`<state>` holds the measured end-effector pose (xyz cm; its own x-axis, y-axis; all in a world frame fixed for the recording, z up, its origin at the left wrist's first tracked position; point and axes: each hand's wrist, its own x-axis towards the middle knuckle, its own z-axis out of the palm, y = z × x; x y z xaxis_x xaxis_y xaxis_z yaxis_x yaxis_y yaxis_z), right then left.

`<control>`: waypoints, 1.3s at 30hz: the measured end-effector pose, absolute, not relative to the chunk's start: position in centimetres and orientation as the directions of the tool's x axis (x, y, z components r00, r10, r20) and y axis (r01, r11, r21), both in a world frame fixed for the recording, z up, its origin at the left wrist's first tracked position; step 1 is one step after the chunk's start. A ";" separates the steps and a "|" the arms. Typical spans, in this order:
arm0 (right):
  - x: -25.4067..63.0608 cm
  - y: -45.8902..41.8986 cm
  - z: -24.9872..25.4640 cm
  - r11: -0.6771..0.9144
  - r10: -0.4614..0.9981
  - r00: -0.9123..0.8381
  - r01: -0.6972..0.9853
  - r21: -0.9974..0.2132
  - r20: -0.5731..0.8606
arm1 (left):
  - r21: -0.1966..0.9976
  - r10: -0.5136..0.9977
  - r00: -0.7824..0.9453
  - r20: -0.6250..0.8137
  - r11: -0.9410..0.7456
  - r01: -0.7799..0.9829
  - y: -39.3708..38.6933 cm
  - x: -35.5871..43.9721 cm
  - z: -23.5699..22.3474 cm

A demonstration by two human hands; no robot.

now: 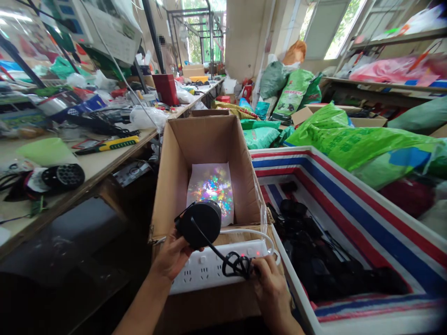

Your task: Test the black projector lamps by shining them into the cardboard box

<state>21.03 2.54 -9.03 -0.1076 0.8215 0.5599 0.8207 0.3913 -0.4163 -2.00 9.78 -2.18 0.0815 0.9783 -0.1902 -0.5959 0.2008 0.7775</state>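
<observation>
Box: a cardboard box (206, 158) stands open; on its floor, a white sheet (195, 193) shows many coloured light spots.
Bin: right of the box, a striped plastic bin (314, 160) holds black objects (307, 246).
Surface: a white power strip (195, 274) lies at the box's near edge, with red light on.
Room: left of the box, a cluttered workbench (94, 167); behind it, green sacks (293, 93).
Lamp: a round black lamp (199, 223) is above the power strip, at the box's near edge.
Left hand (171, 256): fingers curl closed around the lamp, holding it.
Right hand (270, 284): fingers are mostly closed on a black cord (237, 265), beside the power strip.
</observation>
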 end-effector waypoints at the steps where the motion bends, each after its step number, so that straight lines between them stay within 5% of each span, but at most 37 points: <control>1: 21.0 2.5 -9.0 0.391 0.822 -0.109 0.822 -0.415 0.559 | 0.777 0.978 0.083 -0.192 0.203 -0.595 9.8 -2.0 -2.2; 20: 20.9 2.3 -9.0 0.373 0.827 -0.074 0.813 -0.446 0.557 | 0.773 0.987 0.063 -0.145 0.153 -0.616 9.9 -2.2 -1.8; 31: 21.0 2.4 -8.0 0.280 0.892 0.102 0.639 -0.716 0.440 | 0.790 0.982 0.082 -0.170 0.186 -0.584 8.9 -2.1 -2.4; 39: 19.7 2.0 -6.8 0.401 0.822 0.131 0.557 -0.728 0.554 | 0.952 0.988 0.071 -0.134 0.148 -0.268 6.9 0.3 -3.5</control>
